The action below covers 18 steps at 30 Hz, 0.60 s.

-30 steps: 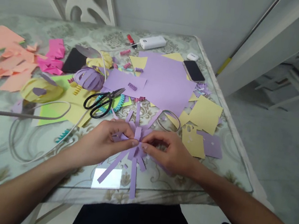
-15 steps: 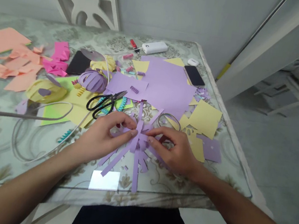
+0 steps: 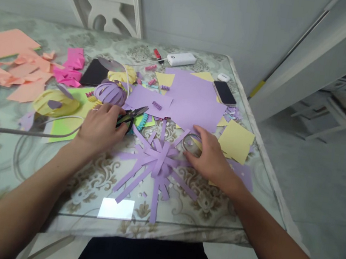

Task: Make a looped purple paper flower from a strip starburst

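A purple paper piece with many strips spreading out like a star [image 3: 160, 160] lies on the table between my hands, some strips curled over its middle. Neither hand touches it. My left hand [image 3: 102, 126] is closed over the black handles of the scissors [image 3: 134, 114], whose blades point away to the right. To the right of the paper star, my right hand [image 3: 210, 154] curves round a roll of clear tape [image 3: 185, 139], thumb at the near rim and index finger beyond the far side. The hand covers the tape's right side.
Purple sheets [image 3: 196, 98] and yellow sheets [image 3: 236, 142] lie beyond, with a phone [image 3: 225, 93] and a white power bank [image 3: 181, 59]. Paper balls, purple [image 3: 110, 93] and yellow [image 3: 56, 103], sit left. A grey cable [image 3: 24, 133] crosses the left side.
Both hands have let go of the purple paper star and moved apart. My left hand has gone left onto the scissors, my right hand right and away to the tape roll.
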Tool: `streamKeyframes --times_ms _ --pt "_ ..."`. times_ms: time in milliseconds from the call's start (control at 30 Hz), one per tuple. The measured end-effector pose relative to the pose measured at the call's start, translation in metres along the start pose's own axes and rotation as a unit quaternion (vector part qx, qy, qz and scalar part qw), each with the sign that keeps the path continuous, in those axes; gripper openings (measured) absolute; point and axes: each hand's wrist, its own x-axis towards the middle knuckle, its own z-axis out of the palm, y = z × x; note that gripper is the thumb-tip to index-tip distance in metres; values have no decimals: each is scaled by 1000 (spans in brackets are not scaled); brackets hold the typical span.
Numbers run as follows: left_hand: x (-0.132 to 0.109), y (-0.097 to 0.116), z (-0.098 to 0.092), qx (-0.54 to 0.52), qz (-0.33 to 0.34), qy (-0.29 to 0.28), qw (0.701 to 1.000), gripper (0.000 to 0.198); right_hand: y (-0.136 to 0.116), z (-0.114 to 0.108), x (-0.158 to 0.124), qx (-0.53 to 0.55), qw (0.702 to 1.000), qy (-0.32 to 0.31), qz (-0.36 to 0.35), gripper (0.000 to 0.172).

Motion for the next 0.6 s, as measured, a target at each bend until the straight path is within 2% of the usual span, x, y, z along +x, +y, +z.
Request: streamKeyframes --times_ms 67,133,367,433,600 --pt "2 -1 2 20 -11 -23 999 43 1 -1 1 2 1000 -4 4 66" --pt "3 -2 2 19 -22 -32 999 45 0 -3 1 3 1000 19 2 61" --pt "8 -6 6 74 -38 -40 996 52 -20 -14 -1 76 981 180 -11 54" --pt "8 -6 7 78 -32 -37 996 50 -27 -15 -4 122 976 182 -11 50" --pt "7 -2 6 75 -28 -31 996 44 -33 -12 -11 202 969 140 -25 42"
